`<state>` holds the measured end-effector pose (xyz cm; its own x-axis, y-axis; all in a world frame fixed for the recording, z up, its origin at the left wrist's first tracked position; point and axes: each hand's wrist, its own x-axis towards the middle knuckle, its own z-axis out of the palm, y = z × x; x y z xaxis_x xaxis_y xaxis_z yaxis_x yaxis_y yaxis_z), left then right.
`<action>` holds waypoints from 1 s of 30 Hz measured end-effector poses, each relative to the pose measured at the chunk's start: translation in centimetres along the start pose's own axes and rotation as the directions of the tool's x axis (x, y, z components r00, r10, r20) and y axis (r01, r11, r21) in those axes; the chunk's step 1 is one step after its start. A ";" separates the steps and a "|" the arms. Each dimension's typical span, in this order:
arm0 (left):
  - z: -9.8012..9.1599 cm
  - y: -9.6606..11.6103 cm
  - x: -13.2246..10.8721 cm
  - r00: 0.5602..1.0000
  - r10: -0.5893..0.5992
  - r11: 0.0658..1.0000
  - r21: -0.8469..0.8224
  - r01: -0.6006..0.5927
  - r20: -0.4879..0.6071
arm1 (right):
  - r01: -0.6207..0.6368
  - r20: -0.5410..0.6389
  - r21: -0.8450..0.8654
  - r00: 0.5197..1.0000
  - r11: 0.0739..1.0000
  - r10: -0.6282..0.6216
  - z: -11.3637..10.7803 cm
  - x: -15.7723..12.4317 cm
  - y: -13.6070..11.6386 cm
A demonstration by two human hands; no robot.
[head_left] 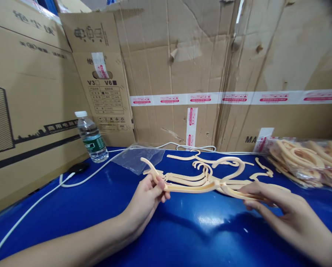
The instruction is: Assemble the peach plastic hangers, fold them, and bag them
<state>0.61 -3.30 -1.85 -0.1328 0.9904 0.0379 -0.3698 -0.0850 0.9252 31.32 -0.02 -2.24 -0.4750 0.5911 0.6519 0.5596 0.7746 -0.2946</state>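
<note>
Several cream plastic hangers (204, 178) lie in a loose bunch on the blue table (182, 230). My left hand (149, 194) pinches the left end of one hanger from the bunch. At the right end, my right hand (277, 207) has its fingers closed on the hangers. More loose hangers (227, 161) lie just behind the bunch. An empty clear plastic bag (139, 157) rests behind my left hand.
A bag packed with more hangers (307, 159) sits at the right. A water bottle (92, 139) stands at the back left, with a white cable (43, 194) and a black object (78, 167) nearby. Cardboard boxes (182, 74) wall off the back and left.
</note>
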 end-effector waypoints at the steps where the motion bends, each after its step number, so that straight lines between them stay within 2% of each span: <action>1: 0.0 0.1 0.0 1.000 0.017 1.000 0.007 -0.017 -0.021 | -0.013 0.011 0.007 1.000 1.000 0.013 0.1 -0.1 0.0; 6: 0.3 0.5 0.0 0.999 0.017 0.999 -0.041 -0.019 -0.051 | -0.120 0.050 0.060 0.992 0.991 0.117 -0.1 0.1 -0.3; 10: 0.7 0.7 -0.7 0.995 -0.073 0.997 -0.005 0.072 -0.062 | -0.241 0.044 0.129 0.970 0.962 0.237 -0.7 0.9 -0.7; 12: 0.9 0.6 -1.5 0.993 -0.117 0.984 0.135 0.115 0.012 | -0.285 0.052 0.192 0.959 0.939 0.280 -0.9 1.2 -0.7; 13: 0.9 0.3 -2.0 0.990 -0.113 0.965 0.247 0.088 0.087 | -0.299 0.064 0.217 0.954 0.929 0.292 -1.0 1.3 -0.6; 14: 0.9 0.0 -2.4 0.975 -0.084 0.926 0.378 0.001 0.203 | -0.310 0.084 0.234 0.951 0.921 0.299 -1.0 1.4 -0.5; 15: 0.7 -0.3 -2.8 0.942 0.002 0.859 0.481 -0.173 0.336 | -0.318 0.108 0.244 0.948 0.916 0.300 -1.0 1.4 -0.4; 16: 0.6 -0.7 -3.2 0.859 0.103 0.745 0.534 -0.401 0.501 | -0.321 0.136 0.248 0.946 0.914 0.295 -0.9 1.4 -0.2; 17: 0.3 -1.1 -3.4 0.705 0.211 0.577 0.496 -0.649 0.677 | -0.320 0.165 0.244 0.944 0.915 0.286 -0.8 1.4 -0.1; 18: 0.1 -1.5 -3.6 0.566 0.267 0.393 0.448 -0.803 0.780 | -0.316 0.191 0.231 0.942 0.920 0.275 -0.6 1.4 0.1; 19: -0.2 -1.9 -3.7 0.462 0.287 0.220 0.411 -0.885 0.840 | -0.306 0.215 0.211 0.941 0.928 0.261 -0.5 1.3 0.2; 20: -0.4 -2.2 -3.7 0.394 0.282 0.076 0.389 -0.918 0.875 | -0.293 0.239 0.186 0.940 0.938 0.246 -0.3 1.2 0.2; 21: -0.6 -2.4 -3.7 0.378 0.260 -0.026 0.398 -0.917 0.888 | -0.275 0.260 0.158 0.938 0.948 0.229 -0.1 1.1 0.3; 22: -0.7 -2.5 -3.6 0.390 0.233 -0.088 0.419 -0.904 0.891 | -0.256 0.279 0.127 0.936 0.958 0.213 0.1 0.9 0.3; 24: -0.9 -2.4 -3.6 0.453 0.167 -0.113 0.473 -0.874 0.876 | -0.219 0.306 0.065 0.933 0.974 0.189 0.3 0.8 0.2; 27: -1.0 -2.0 -3.5 0.560 0.072 -0.010 0.562 -0.827 0.826 | -0.153 0.326 -0.021 0.933 0.988 0.151 0.4 0.8 0.0; 30: -1.0 -1.4 -3.3 0.623 -0.019 0.081 0.622 -0.779 0.782 | -0.103 0.332 -0.072 0.935 0.992 0.121 0.2 1.0 -0.4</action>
<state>0.68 -6.59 -3.65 0.6434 0.7039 0.3010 0.6458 -0.7102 0.2803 30.48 0.32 -1.63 -0.6021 0.7215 0.3420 0.6531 0.6914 -0.3089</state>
